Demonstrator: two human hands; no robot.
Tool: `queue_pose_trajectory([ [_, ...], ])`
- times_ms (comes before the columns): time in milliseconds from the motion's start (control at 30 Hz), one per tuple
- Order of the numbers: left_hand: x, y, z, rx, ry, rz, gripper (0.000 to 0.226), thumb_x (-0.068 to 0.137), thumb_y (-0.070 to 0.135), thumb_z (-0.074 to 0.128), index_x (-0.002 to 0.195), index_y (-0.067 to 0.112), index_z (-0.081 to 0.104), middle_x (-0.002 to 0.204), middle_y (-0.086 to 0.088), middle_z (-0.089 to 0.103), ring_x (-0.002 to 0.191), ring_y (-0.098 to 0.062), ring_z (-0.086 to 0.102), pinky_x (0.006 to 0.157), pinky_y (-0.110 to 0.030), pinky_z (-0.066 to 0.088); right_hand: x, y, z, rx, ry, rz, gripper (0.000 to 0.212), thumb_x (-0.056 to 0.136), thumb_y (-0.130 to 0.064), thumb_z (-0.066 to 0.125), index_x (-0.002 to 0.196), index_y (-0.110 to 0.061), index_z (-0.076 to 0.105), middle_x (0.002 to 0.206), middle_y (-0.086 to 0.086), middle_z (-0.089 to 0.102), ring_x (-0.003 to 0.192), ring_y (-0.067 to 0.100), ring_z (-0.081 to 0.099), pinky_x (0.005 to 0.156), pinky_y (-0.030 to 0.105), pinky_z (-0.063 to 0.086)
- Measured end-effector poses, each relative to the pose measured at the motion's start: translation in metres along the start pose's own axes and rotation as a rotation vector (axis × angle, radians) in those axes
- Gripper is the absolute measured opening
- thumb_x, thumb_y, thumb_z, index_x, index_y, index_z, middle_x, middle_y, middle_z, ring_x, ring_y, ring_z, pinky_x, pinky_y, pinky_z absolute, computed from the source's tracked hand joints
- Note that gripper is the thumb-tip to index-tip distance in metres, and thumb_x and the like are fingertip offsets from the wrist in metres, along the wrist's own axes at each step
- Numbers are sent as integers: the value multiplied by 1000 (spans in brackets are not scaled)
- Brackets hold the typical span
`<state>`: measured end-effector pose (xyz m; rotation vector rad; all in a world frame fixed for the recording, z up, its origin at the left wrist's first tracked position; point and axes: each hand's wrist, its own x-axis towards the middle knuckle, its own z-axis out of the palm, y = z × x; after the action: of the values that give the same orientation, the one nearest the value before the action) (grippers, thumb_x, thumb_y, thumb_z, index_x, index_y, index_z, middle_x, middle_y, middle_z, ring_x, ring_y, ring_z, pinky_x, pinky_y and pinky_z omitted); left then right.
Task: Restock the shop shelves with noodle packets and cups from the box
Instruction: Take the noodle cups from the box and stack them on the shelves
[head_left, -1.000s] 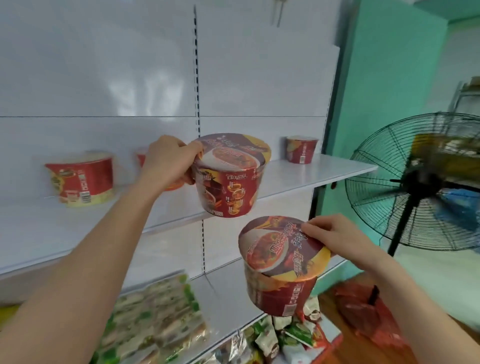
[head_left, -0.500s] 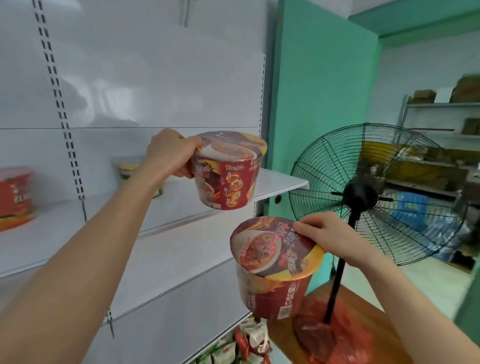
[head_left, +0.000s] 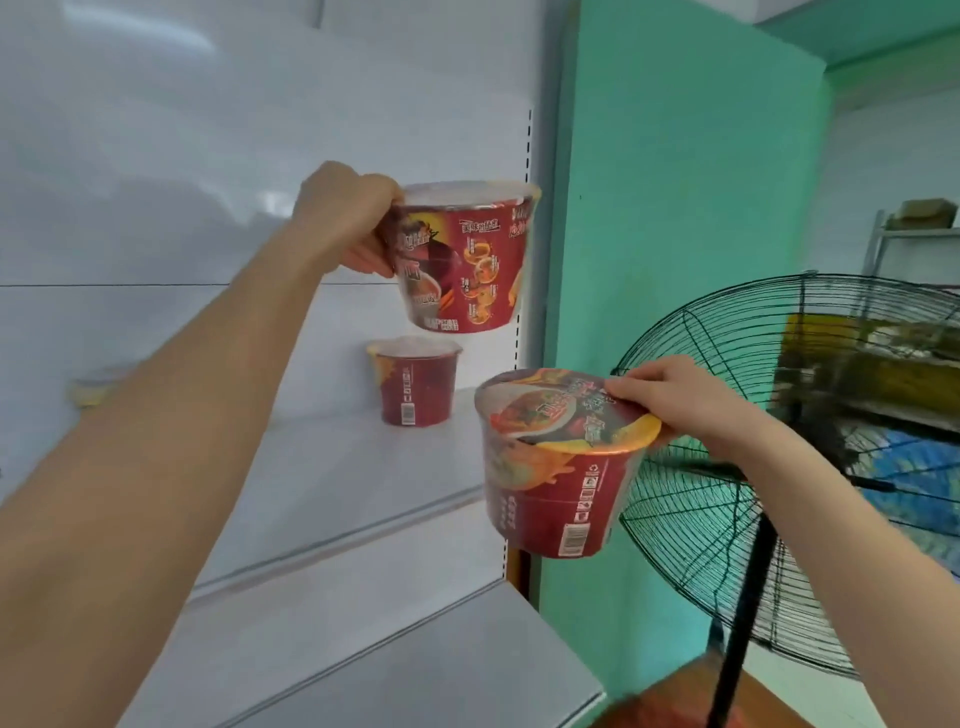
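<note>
At the right end of white shop shelving, lifts a red noodle cup (head_left: 462, 260) upright above the upper shelf (head_left: 322, 483), clear of the board, with the left arm stretched up and forward. Carries a second red noodle cup (head_left: 561, 467) lower and nearer the camera, tilted with its lid showing, just off the shelf's front edge, with the right arm reaching in from the right. On that shelf, near the back panel and below the raised one, a third cup (head_left: 415, 384); farther left, behind the forearm, a pale cup (head_left: 91, 389), blurred. Beneath, a lower shelf board (head_left: 415, 649); just beside the shelving, a green wall (head_left: 675, 208); to the right, a black-caged pedestal fan (head_left: 805, 467) and a cluttered rack (head_left: 893, 239) in the far corner. Curls the left hand (head_left: 345, 218) round the raised cup's rim and side. Grips the second cup at its lid edge with the right hand (head_left: 675, 400), fingers laid over the top.
</note>
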<state>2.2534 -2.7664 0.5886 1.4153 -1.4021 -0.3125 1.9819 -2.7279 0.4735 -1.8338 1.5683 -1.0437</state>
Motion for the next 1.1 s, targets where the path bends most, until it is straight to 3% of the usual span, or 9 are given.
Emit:
queue_pose_trajectory([
  [233,61,2,34,62,83,-48,28,72,22,47,69,0,64,56,-19,66,50,-25,67,50,-22,54,115,25,-14,11,-62,-19,21,92,-25,53,79,-10,60,70,7,63,57,15,59,43,17,50],
  [333,78,-6,46,103,133,-84,31,71,22,47,69,-3,65,58,-21,66,53,-27,67,46,-20,54,161,40,-13,21,-113,-34,23,92,-24,53,86,-5,63,68,8,62,56,17,58,45,20,51],
  [500,92,-19,72,152,226,-180,27,75,20,47,62,0,59,48,-16,64,40,-23,63,42,-20,50,230,59,-9,-6,-183,-47,30,91,-23,55,98,6,62,63,8,59,51,19,59,43,20,52],
  [600,97,-28,87,204,271,-228,29,76,22,47,66,-2,61,53,-18,66,48,-27,66,49,-24,52,264,67,4,12,-234,-58,24,90,-19,57,90,3,63,61,8,58,39,16,59,37,20,51],
  [700,101,-37,103,242,283,-265,31,78,22,47,73,-5,62,60,-20,68,48,-26,65,47,-23,50,294,73,18,25,-282,-53,20,89,-19,58,75,-4,57,59,8,56,31,13,55,34,18,47],
  [833,111,-45,117,284,277,-289,32,78,20,46,75,-7,64,60,-19,67,46,-26,63,44,-22,48,322,76,30,63,-312,-48,20,88,-21,59,82,-2,59,62,9,57,33,16,57,34,19,47],
  [1000,123,-53,127,294,253,-319,30,76,19,46,73,-5,63,58,-18,68,51,-28,66,45,-22,48,347,71,45,51,-335,-68,23,88,-25,60,82,-3,60,64,9,58,50,23,59,37,21,49],
  [1100,130,-57,130,295,241,-339,31,76,19,45,75,-6,64,64,-20,69,59,-32,68,49,-23,50,358,69,57,34,-328,-70,22,88,-25,58,77,-5,58,66,9,59,55,26,62,47,26,54],
])
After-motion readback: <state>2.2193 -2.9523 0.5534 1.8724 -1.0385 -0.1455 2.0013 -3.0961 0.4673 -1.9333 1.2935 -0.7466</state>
